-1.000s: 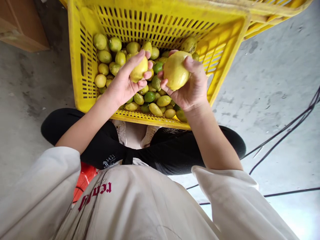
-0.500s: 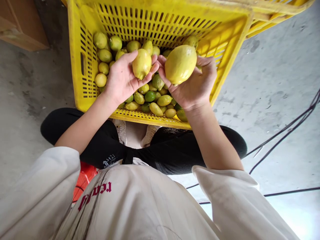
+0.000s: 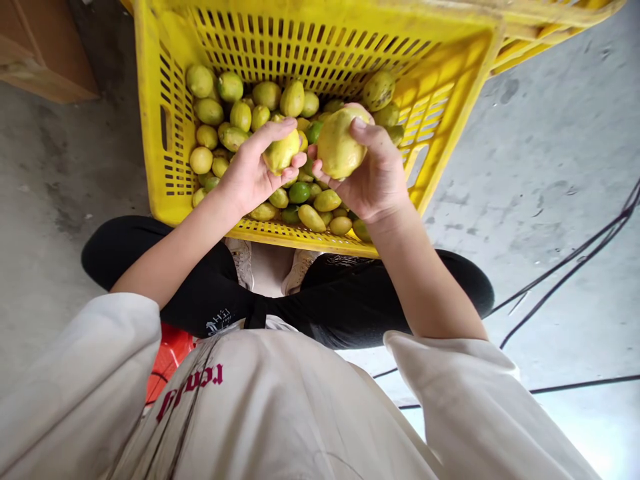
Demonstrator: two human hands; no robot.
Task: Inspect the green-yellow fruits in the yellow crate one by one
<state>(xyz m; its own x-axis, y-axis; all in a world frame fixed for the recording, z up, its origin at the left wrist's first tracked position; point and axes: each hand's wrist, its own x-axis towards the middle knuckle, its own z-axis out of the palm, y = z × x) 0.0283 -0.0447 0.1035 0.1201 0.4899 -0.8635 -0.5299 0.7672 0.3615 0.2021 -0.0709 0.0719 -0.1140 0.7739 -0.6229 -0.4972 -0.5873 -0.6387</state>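
My left hand [image 3: 257,163] is closed around a small yellow lemon [image 3: 281,152], its thumb lying across the top. A larger yellow-green lemon [image 3: 341,143] sits in my right hand [image 3: 377,170], with the thumb pressed on its upper right side and the fingers curled beneath. Both hands are held close together over a yellow plastic crate [image 3: 320,43]. Inside the crate lie many more yellow and green lemons [image 3: 313,218], some of them hidden under my hands.
Another yellow crate [image 3: 545,33] adjoins at the upper right. A cardboard box [image 3: 47,53] stands at the upper left. Black cables [image 3: 575,263] run over the grey floor on the right. Something red [image 3: 170,353] shows beside my left side.
Both lemons have come lower and been turned in my hands. My thumbs have moved onto them, and my fingers wrap them more closely than before.
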